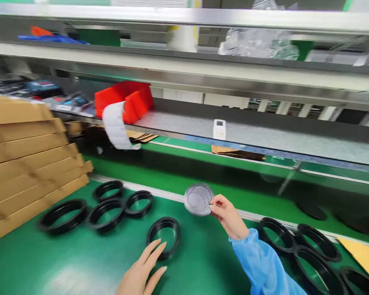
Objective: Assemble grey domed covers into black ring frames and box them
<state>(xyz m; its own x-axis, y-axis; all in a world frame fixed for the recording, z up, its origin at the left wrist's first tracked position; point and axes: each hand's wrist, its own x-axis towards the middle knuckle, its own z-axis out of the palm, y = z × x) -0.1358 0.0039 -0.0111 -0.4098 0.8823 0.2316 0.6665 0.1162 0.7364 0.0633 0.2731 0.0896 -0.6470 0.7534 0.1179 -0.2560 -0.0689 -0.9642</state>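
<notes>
My right hand (229, 217) pinches the edge of a grey, translucent-looking round disc (198, 199) between thumb and fingers, holding it up above the green tabletop. A blue sleeve (261, 260) covers that arm. Lower down, my left hand (143, 268) has its fingers spread, with nothing held. Its fingertips reach the near side of a black ring (177, 235) lying on the table; whether they touch it I cannot tell. Left of that ring lie several more black rings, among them a small one (128, 205) and a wider one (44, 224).
More black rings (262, 233) lie at the right beside a yellow-brown sheet (364, 256). Flat cardboard boxes (27, 164) are stacked at the left. A metal shelf (181, 125) crosses above the table, bearing a red bin (138, 102) and a small white device (219, 130).
</notes>
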